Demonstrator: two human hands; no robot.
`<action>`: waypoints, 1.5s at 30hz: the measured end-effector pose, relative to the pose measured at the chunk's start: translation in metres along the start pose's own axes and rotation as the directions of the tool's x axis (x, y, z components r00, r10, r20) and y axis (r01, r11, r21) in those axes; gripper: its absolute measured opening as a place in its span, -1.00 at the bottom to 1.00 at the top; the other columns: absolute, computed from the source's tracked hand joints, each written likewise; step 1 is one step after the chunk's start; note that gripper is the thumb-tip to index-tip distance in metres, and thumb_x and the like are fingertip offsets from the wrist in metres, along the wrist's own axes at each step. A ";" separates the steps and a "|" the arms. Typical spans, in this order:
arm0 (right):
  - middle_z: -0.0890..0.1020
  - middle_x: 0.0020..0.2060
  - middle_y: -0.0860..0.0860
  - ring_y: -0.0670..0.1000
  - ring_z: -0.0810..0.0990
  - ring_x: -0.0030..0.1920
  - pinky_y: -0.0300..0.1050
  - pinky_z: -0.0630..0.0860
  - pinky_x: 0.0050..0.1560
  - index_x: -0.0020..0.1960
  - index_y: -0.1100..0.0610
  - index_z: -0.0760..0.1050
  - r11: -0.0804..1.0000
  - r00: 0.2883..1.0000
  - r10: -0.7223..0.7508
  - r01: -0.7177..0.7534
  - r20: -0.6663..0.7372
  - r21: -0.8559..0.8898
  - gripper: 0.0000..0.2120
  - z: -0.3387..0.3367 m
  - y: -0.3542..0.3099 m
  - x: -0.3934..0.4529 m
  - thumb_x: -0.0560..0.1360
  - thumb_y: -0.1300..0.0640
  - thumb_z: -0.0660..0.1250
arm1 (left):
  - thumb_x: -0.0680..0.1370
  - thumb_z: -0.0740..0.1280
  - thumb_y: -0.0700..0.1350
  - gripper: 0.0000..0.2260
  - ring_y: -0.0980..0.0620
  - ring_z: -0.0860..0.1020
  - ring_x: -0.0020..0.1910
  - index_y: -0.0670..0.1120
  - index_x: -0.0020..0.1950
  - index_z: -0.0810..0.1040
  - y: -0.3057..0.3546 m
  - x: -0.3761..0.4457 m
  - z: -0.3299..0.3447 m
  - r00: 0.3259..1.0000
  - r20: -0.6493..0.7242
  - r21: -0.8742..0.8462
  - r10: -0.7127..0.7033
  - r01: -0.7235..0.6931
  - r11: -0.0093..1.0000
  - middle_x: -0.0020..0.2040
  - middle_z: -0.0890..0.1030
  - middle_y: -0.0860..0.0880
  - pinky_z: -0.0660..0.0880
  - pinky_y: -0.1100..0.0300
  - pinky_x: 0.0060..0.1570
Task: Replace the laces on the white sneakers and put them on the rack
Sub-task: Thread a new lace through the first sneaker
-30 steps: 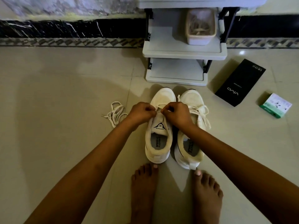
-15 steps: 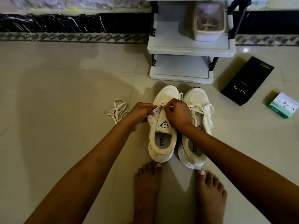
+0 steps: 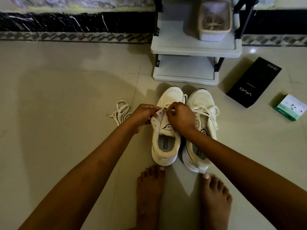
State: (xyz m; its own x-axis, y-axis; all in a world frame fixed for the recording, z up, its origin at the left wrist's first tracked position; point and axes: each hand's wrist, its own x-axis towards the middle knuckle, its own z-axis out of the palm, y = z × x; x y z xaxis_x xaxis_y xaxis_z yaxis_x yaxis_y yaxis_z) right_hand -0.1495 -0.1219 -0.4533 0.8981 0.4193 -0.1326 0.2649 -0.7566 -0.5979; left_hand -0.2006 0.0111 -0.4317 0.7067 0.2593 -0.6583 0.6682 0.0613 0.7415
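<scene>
White lace [image 3: 167,108] is pinched by the right hand [image 3: 181,117] at the left sneaker [image 3: 165,130] on the floor; its eyelet flap is held by the left hand [image 3: 143,113]. Each eyelet should be threaded squarely, kept taut.

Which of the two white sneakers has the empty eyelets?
The left sneaker, held by both hands: its upper eyelets are bare. The right sneaker beside it has a lace crossing its front.
</scene>
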 end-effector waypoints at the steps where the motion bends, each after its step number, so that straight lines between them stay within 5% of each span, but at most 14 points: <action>1: 0.63 -0.02 0.07 0.07 0.59 -0.05 -0.16 0.37 -0.21 0.05 0.12 0.57 1.000 1.000 -0.001 0.001 -0.004 -0.014 -0.79 0.001 0.000 0.000 0.55 0.06 0.22 | 0.51 0.18 -0.38 -0.69 -0.02 0.54 -0.09 -0.21 0.18 0.56 0.000 0.000 0.001 1.000 -0.003 -0.006 0.000 0.000 1.000 -0.03 0.59 -0.12 0.50 0.21 -0.18; 12: 0.62 -0.02 0.11 0.10 0.59 -0.03 -0.18 0.36 -0.18 0.08 0.15 0.56 0.996 0.997 0.077 -0.076 0.013 -0.037 -0.76 0.005 -0.006 0.001 0.56 0.04 0.22 | 0.54 0.27 -0.25 -0.81 0.01 0.59 -0.13 -0.22 0.10 0.59 0.004 0.001 0.005 1.000 -0.019 -0.040 0.024 -0.025 0.999 -0.11 0.63 -0.10 0.51 0.27 -0.23; 16: 0.61 0.03 0.11 0.10 0.58 0.01 -0.17 0.39 -0.15 0.12 0.14 0.55 0.996 0.996 0.090 -0.090 0.015 -0.005 -0.77 0.006 -0.006 0.000 0.56 0.06 0.22 | 0.53 0.33 -0.25 -0.95 0.06 0.55 -0.26 -0.18 -0.06 0.59 0.002 0.008 0.010 0.976 -0.104 0.153 0.193 -0.176 0.972 -0.20 0.58 -0.09 0.51 0.38 -0.37; 21: 0.33 0.38 0.11 0.16 0.22 0.39 0.06 0.20 0.32 0.42 0.08 0.28 0.947 0.991 -0.082 0.111 0.107 -0.301 -0.45 -0.011 0.006 0.005 0.51 -0.11 0.25 | 0.53 0.29 -0.25 -0.90 -0.09 0.57 -0.12 -0.10 -0.17 0.49 0.003 0.009 0.014 0.913 -0.163 0.424 0.374 -0.277 0.862 -0.15 0.58 -0.08 0.53 0.05 -0.06; 24: 0.17 0.50 0.03 0.09 0.02 0.51 0.06 0.00 0.45 0.50 0.04 0.14 0.949 0.955 -0.068 0.151 0.288 -0.276 -0.36 -0.024 0.020 0.010 0.52 -0.21 0.19 | 0.57 0.22 -0.26 -0.81 -0.08 0.62 -0.06 -0.05 -0.21 0.39 0.029 -0.001 0.002 0.905 -0.212 0.061 0.368 -0.364 0.930 -0.20 0.59 -0.02 0.54 0.06 -0.06; 28: 0.12 0.52 0.03 0.05 0.05 0.51 0.02 0.00 0.49 0.52 0.03 0.08 0.971 0.940 -0.073 0.143 0.332 -0.193 -0.32 -0.029 0.028 0.008 0.52 -0.25 0.16 | 0.63 0.06 -0.20 -0.81 0.10 0.59 -0.31 -0.04 -0.12 0.38 0.067 -0.009 -0.022 0.820 -0.252 -0.279 0.514 -0.570 0.773 -0.36 0.58 0.08 0.52 0.25 -0.27; 30: 0.12 0.52 0.03 0.05 0.05 0.51 0.02 0.00 0.49 0.52 0.04 0.08 0.973 0.933 -0.084 0.153 0.349 -0.174 -0.29 -0.031 0.029 0.008 0.51 -0.29 0.15 | 0.62 0.10 -0.19 -0.84 0.13 0.46 -0.34 -0.04 -0.11 0.40 0.063 -0.007 -0.016 0.831 -0.276 -0.143 0.483 -0.532 0.834 -0.34 0.48 0.09 0.42 0.26 -0.28; 32: 0.14 0.52 0.02 0.04 0.07 0.51 0.03 0.02 0.49 0.52 0.04 0.10 0.972 0.934 -0.088 0.156 0.346 -0.174 -0.27 -0.031 0.029 0.008 0.49 -0.31 0.15 | 0.62 0.17 -0.11 -0.90 0.06 0.47 -0.19 -0.06 -0.01 0.46 0.037 -0.001 -0.003 0.865 -0.214 0.303 0.454 -0.383 0.873 -0.17 0.51 0.05 0.41 0.20 -0.21; 34: 0.16 0.51 0.02 0.04 0.08 0.51 0.02 0.03 0.49 0.52 0.04 0.11 0.967 0.942 -0.097 0.165 0.322 -0.192 -0.27 -0.028 0.029 0.008 0.49 -0.32 0.15 | 0.59 0.21 0.01 -0.80 -0.05 0.52 -0.08 -0.09 0.08 0.50 0.007 0.006 0.008 0.911 -0.085 0.684 0.404 -0.242 0.688 -0.06 0.57 -0.05 0.45 0.15 -0.12; 36: 0.16 0.51 0.03 0.04 0.07 0.51 0.01 0.02 0.49 0.52 0.04 0.11 0.957 0.946 -0.109 0.183 0.305 -0.225 -0.27 -0.027 0.029 0.007 0.49 -0.32 0.14 | 0.58 0.23 0.03 -0.77 -0.09 0.54 -0.10 -0.11 0.00 0.54 -0.003 0.007 0.014 0.917 -0.073 0.728 0.393 -0.220 0.650 -0.08 0.61 -0.13 0.45 0.11 -0.10; 38: 0.16 0.51 0.03 0.04 0.06 0.51 0.00 -0.01 0.48 0.52 0.03 0.10 0.945 0.949 -0.119 0.198 0.293 -0.259 -0.27 -0.026 0.030 0.006 0.49 -0.32 0.13 | 0.59 0.24 -0.06 -0.80 -0.03 0.52 -0.20 -0.13 -0.14 0.55 0.003 0.007 0.012 0.936 -0.083 0.496 0.342 -0.259 0.829 -0.16 0.56 -0.24 0.41 0.14 -0.18; 40: 0.16 0.51 0.02 0.03 0.09 0.51 -0.01 0.00 0.47 0.52 0.03 0.09 0.945 0.948 -0.119 0.200 0.296 -0.260 -0.27 -0.026 0.031 0.005 0.49 -0.32 0.14 | 0.59 0.22 -0.16 -0.80 0.07 0.46 -0.33 -0.09 -0.21 0.54 0.017 0.001 0.003 0.976 -0.035 -0.147 0.215 -0.218 0.965 -0.27 0.50 -0.17 0.40 0.21 -0.28; 43: 0.14 0.52 0.01 0.04 0.13 0.50 -0.02 0.00 0.48 0.52 0.03 0.07 0.944 0.943 -0.115 0.201 0.312 -0.261 -0.26 -0.026 0.031 0.005 0.49 -0.34 0.11 | 0.53 0.23 -0.14 -0.78 0.12 0.42 -0.46 -0.10 -0.28 0.56 0.043 -0.003 -0.027 0.940 0.007 -0.797 0.341 -0.200 0.569 -0.43 0.45 0.02 0.43 0.26 -0.40; 45: 0.13 0.52 0.01 0.05 0.13 0.49 -0.03 0.00 0.48 0.53 0.03 0.06 0.938 0.942 -0.114 0.207 0.316 -0.280 -0.25 -0.025 0.030 0.005 0.48 -0.35 0.10 | 0.56 0.18 -0.12 -0.77 0.13 0.39 -0.49 -0.10 -0.26 0.50 0.053 -0.001 -0.040 0.924 -0.004 -0.753 0.383 -0.254 0.607 -0.49 0.42 0.06 0.40 0.26 -0.41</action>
State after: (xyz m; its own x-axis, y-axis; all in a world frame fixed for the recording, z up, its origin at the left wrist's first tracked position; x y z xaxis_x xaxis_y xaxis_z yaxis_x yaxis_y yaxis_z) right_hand -0.1281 -0.1549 -0.4521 0.7052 0.6395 -0.3063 0.5324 -0.7629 -0.3668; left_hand -0.1750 0.0523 -0.3861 0.9077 0.2667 -0.3241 0.0504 0.6973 0.7150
